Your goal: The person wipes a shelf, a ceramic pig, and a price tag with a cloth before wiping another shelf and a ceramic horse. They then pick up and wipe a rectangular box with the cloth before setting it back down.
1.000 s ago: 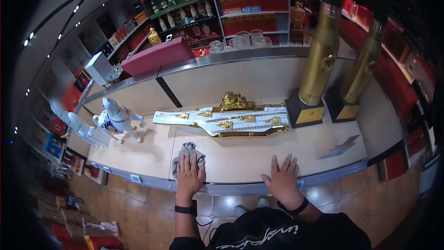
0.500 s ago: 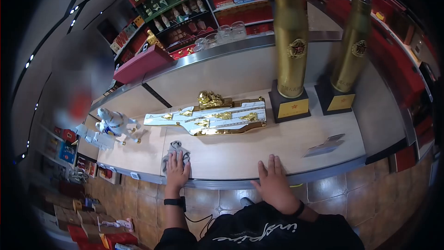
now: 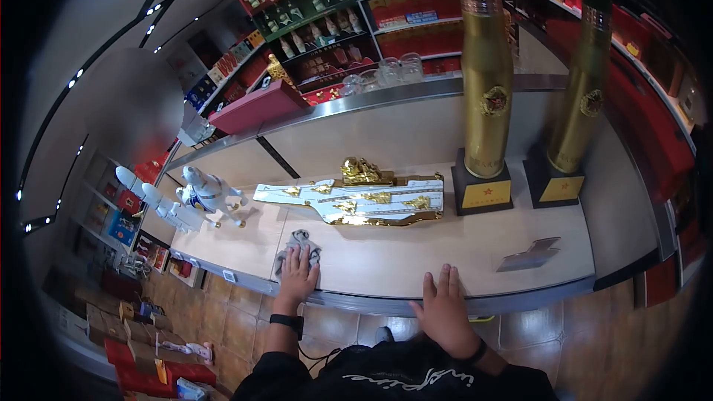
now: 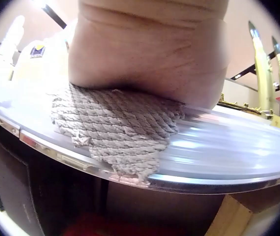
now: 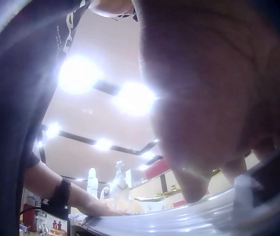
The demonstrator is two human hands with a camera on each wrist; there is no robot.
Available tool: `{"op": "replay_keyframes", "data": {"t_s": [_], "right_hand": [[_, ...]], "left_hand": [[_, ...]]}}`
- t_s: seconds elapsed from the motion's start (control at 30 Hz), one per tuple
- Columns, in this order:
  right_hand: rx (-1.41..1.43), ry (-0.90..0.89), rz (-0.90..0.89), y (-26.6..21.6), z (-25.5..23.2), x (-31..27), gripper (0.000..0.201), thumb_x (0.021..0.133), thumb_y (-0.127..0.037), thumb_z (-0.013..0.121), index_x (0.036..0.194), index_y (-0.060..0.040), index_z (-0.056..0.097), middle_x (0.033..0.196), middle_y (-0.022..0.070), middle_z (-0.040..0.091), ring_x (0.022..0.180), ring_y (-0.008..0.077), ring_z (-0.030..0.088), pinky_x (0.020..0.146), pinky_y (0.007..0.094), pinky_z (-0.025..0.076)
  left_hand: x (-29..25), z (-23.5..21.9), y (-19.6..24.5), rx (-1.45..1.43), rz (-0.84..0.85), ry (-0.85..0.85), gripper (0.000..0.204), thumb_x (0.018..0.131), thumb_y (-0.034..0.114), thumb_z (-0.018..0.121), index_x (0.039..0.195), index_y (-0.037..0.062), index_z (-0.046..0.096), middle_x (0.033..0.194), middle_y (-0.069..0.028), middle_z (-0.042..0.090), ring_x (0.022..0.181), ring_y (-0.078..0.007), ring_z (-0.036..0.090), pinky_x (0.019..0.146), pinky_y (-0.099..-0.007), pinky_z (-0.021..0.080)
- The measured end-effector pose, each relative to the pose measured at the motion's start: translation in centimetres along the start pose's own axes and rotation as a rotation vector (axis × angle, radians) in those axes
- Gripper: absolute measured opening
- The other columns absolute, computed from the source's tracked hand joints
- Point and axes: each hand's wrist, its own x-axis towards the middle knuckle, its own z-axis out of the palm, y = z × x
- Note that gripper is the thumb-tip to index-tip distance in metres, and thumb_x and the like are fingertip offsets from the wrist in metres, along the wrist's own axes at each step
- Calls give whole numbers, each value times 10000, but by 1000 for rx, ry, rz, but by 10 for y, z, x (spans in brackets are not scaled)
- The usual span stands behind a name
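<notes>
My left hand [image 3: 298, 279] lies flat with straight fingers on a crumpled grey cloth [image 3: 299, 238] near the counter's front edge. In the left wrist view the ribbed weave of the cloth [image 4: 115, 130] shows beneath the heel of the palm, its lower corner over the edge. My right hand [image 3: 447, 310] rests on the front edge farther right, fingers stretched forward, holding nothing. Beyond both hands sits a white and gold aircraft carrier model [image 3: 356, 203]. A white horse figurine [image 3: 206, 194] stands to the left of the model.
Two tall brass shell-shaped pieces [image 3: 486, 104] on black bases stand at the right. A small sign card [image 3: 529, 255] lies before them. White rocket-like models [image 3: 165, 206] stand at the left end. A low partition [image 3: 356, 130] backs the counter [image 3: 386, 260].
The head view has swung and tilted, shifting the whole scene. Both hands keep nearly the same places on the counter, the left still on the cloth.
</notes>
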Motion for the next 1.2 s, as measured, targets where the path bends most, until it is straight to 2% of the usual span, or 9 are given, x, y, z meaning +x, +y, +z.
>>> {"op": "replay_keyframes", "data": {"t_s": [0.23, 0.37, 0.5, 0.6, 0.77, 0.87, 0.97, 1.07, 1.2], "right_hand": [[-80, 21, 115, -24, 9, 13, 829, 972, -540, 665, 1461, 118, 537, 1543, 476, 377, 1494, 624, 306, 1217, 659, 308], [-190, 106, 227, -43, 31, 24, 839, 959, -539, 669, 1413, 157, 550, 1517, 475, 406, 1466, 619, 346, 1210, 683, 294], [-243, 151, 353, -63, 44, 35, 870, 968, -529, 655, 1432, 188, 493, 1515, 486, 393, 1452, 613, 370, 1213, 660, 305], [-225, 87, 429, -72, 40, 43, 874, 996, -531, 624, 1439, 206, 467, 1533, 496, 361, 1474, 602, 357, 1235, 610, 308], [-270, -25, 513, -89, 45, 56, 889, 1017, -549, 590, 1447, 216, 446, 1496, 512, 396, 1460, 624, 361, 1247, 565, 316], [-134, -220, 466, -128, 37, 75, 872, 1034, -543, 569, 1465, 204, 436, 1483, 509, 415, 1457, 613, 379, 1240, 549, 338], [-59, -364, 324, -195, 36, 102, 823, 1057, -515, 545, 1490, 174, 428, 1490, 499, 417, 1459, 593, 396, 1228, 538, 365], [-64, -325, 194, -249, 58, 122, 783, 1071, -481, 540, 1531, 137, 399, 1525, 492, 378, 1442, 592, 421, 1217, 534, 383], [-25, -255, 94, -307, 66, 155, 774, 1080, -463, 549, 1578, 94, 347, 1555, 469, 345, 1443, 592, 413, 1212, 538, 383]], "left_hand": [[0, -5, 5, 2, 4, -7, 704, 1049, 461, 554, 1653, 139, 390, 1680, -250, 356, 1572, -476, 280, 1260, -632, 222], [3, -15, 2, -90, 50, -64, 683, 1063, 448, 532, 1654, 138, 389, 1684, -246, 353, 1574, -468, 280, 1260, -637, 218], [14, -34, -22, -221, 272, -40, 565, 1028, 269, 620, 1566, 139, 510, 1604, -259, 442, 1513, -480, 374, 1217, -602, 344], [27, -64, -44, -467, 357, -84, 506, 937, 116, 680, 1439, 105, 624, 1501, -267, 513, 1418, -469, 479, 1149, -530, 454], [28, -95, -90, -468, 468, 15, 530, 856, 32, 696, 1382, 89, 656, 1461, -257, 537, 1345, -450, 536, 1111, -489, 492], [26, -103, -126, -521, 451, 4, 536, 836, 19, 702, 1366, 83, 657, 1445, -262, 540, 1339, -445, 542, 1109, -493, 494], [18, -104, -163, -523, 458, -6, 522, 824, 39, 716, 1343, 65, 672, 1440, -266, 556, 1354, -457, 540, 1132, -493, 477], [17, -100, -195, -548, 483, -26, 474, 874, 88, 710, 1344, 46, 662, 1422, -271, 572, 1346, -462, 552, 1129, -504, 471], [7, -98, -225, -481, 399, -7, 496, 925, 178, 718, 1393, 37, 630, 1426, -281, 574, 1343, -474, 556, 1120, -509, 469]]}}
